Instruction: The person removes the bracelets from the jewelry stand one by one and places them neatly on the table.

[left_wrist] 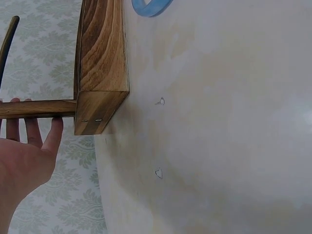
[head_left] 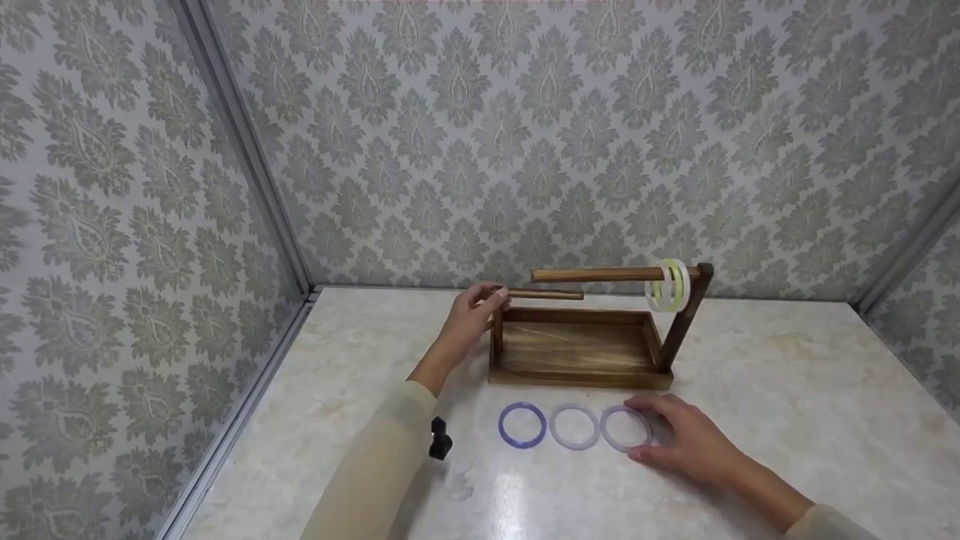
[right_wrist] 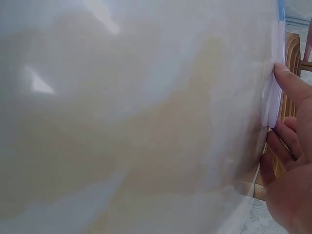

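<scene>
A wooden bangle stand (head_left: 581,379) has a tray base and two horizontal bars of different height. My left hand (head_left: 471,313) holds the top of its left post, at the end of the lower bar (head_left: 547,295); in the left wrist view, fingers (left_wrist: 54,134) lie along the post. White and yellow bangles (head_left: 683,291) hang at the right end of the upper bar (head_left: 592,275). In front of the tray, my right hand (head_left: 694,441) pinches a pale purple bangle (head_left: 609,443) between thumb and fingers. Left of it lie another pale bangle (head_left: 574,448) and a blue bangle (head_left: 522,445).
A small black object (head_left: 440,441) lies beside the left sleeve (head_left: 375,465). The marbled white table (head_left: 787,390) extends to both sides of the stand. Patterned wallpaper (head_left: 465,150) covers the walls behind and left, with metal framing (head_left: 240,142) at the corner.
</scene>
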`<state>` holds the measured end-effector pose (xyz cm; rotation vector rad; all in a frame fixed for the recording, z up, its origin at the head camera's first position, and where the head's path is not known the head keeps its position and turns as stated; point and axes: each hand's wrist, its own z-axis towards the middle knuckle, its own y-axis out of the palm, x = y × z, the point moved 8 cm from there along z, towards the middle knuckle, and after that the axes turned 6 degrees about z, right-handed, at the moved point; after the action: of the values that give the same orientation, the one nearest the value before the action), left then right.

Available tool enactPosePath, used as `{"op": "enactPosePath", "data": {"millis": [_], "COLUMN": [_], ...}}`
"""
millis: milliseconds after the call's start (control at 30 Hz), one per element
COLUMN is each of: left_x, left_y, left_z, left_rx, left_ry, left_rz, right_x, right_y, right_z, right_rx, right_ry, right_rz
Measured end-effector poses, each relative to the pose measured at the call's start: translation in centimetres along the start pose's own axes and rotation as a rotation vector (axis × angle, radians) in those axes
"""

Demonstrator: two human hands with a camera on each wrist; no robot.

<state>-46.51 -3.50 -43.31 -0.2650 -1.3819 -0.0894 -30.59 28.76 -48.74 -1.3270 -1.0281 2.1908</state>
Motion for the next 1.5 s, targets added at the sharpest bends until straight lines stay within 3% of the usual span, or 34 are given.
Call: {"op": "enactPosePath", "data": {"millis": [367, 567, 867, 967, 1133, 1300, 1400, 1500], "left_x": [0.5, 0.8, 1.0, 1.4, 3.6, 7.4, 9.8, 12.0], "left_y": [-0.2, -0.1, -1.4, -2.1, -3.5, -4.6, -4.7, -3.8], "left_z": [0.3, 0.5, 0.0, -0.4, -1.5, -3.3, -4.9, -6.7], "left_rx": [0.011, -0.005, 0.023, 0.063, 0.189, 0.304, 0.329, 0.329], "left_ry": [0.023, 0.016, -0.045, -0.034, -0.005, 0.039, 0.124, 0.246], "left_rz": [0.003, 0.006, -0.029, 0.030, 0.197, 0.350, 0.414, 0.471], "right_x": [0.2, -0.5, -5.0, -7.1, -10.1, -12.1, -13.1, -13.4], "right_y": [0.2, -0.2, -0.6, -1.3, -3.2, -6.2, -8.5, -11.0], "right_z": [0.1, 0.3, 0.6, 0.6, 0.6, 0.3, -0.2, -0.8], "right_rx": [-0.006, -0.059, -0.175, -0.185, -0.159, -0.037, 0.082, 0.196], "right_ry": [0.045, 0.051, -0.062, -0.108, -0.151, -0.200, -0.251, -0.279], "right_rz": [-0.005, -0.017, -0.165, -0.201, -0.228, -0.215, -0.182, -0.158]}}
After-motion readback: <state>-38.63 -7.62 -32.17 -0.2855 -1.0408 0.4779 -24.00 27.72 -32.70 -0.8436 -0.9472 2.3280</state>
